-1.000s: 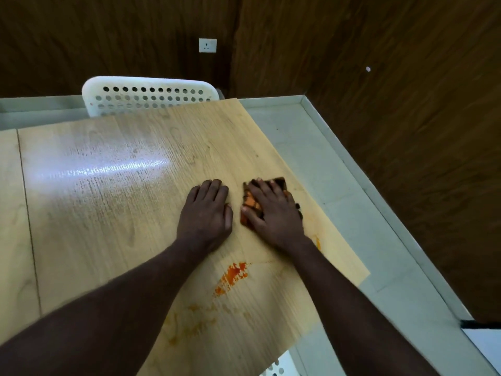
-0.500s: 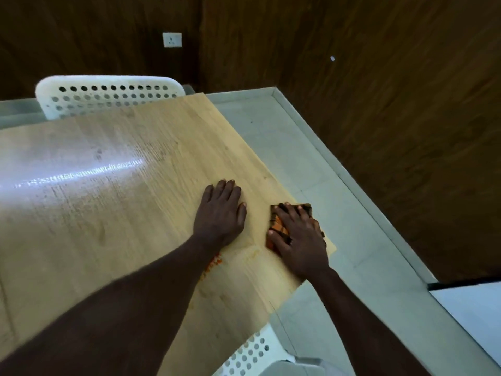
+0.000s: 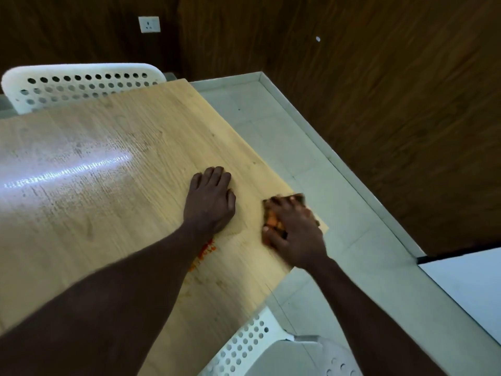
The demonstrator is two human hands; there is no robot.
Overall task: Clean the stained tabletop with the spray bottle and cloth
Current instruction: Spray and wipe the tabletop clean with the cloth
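Cloth point(image 3: 273, 222): orange and dark checked, folded small, lying on the tabletop point(image 3: 108, 213) close to its right-hand corner, almost at the edge. Most of it is covered by the right hand point(image 3: 295, 234).

Right hand: fingers spread over the cloth, palm bearing down on it. This reads as a flat press for wiping, not a pinch. The hand is motion-blurred, so I cannot tell whether the thumb hooks the cloth's near edge.

Stain point(image 3: 207, 249): an orange patch with fainter smears trailing toward the near edge, partly hidden by the left forearm. It lies left of and nearer than the cloth, apart from it. Judgement: this patch is not yet wiped.

Left hand point(image 3: 210, 202): palm flat on bare wood just beside the cloth, fingers straight and close together, holding nothing. Probably a brace to steady the body, perhaps the table too, against the rubbing.

Spray bottle: not in view.

Surroundings: a white perforated chair point(image 3: 81, 85) at the far edge, another chair point(image 3: 257, 346) at the near corner, pale floor point(image 3: 311, 158), and a wall socket point(image 3: 149, 24) on the dark wood panelling.
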